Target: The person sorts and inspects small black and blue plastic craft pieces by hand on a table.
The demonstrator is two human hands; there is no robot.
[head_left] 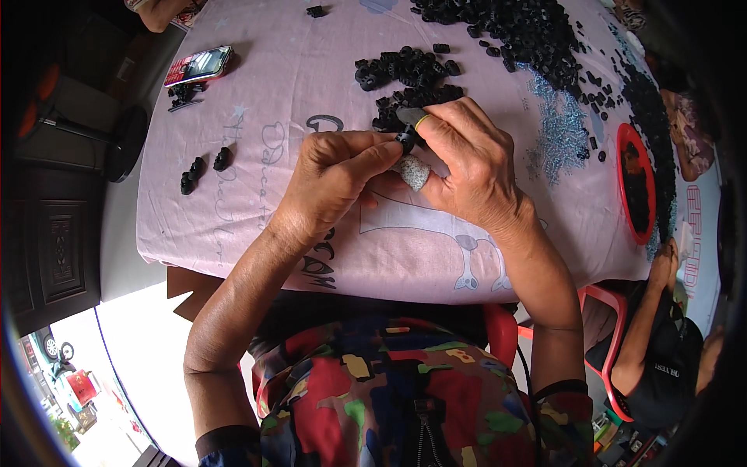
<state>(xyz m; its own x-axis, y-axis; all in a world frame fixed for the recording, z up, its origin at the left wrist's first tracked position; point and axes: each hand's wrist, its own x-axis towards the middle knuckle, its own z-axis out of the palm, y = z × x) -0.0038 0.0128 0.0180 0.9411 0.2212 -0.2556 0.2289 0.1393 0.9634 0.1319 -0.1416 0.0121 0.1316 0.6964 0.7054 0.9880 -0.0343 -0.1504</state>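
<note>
My left hand [331, 175] and my right hand [475, 159] meet over the near middle of the table. Between their fingertips is a small black plastic part [405, 140], pinched from both sides; its exact shape is partly covered. On my right hand, one finger wears a dark cover with a yellow rim, and a speckled light-grey wrap sits on the thumb. Just beyond my fingers lies a loose cluster of similar black parts [408, 68]. Off to the left are a few more black pieces [222, 159], apart from the cluster.
A pink printed cloth [257, 187] covers the table. At far right spread a large heap of black parts [521, 31], a patch of tiny bluish-silver pieces [552, 117] and a red tray [622, 183]. A red phone [198, 66] lies at far left. Other people sit around the table.
</note>
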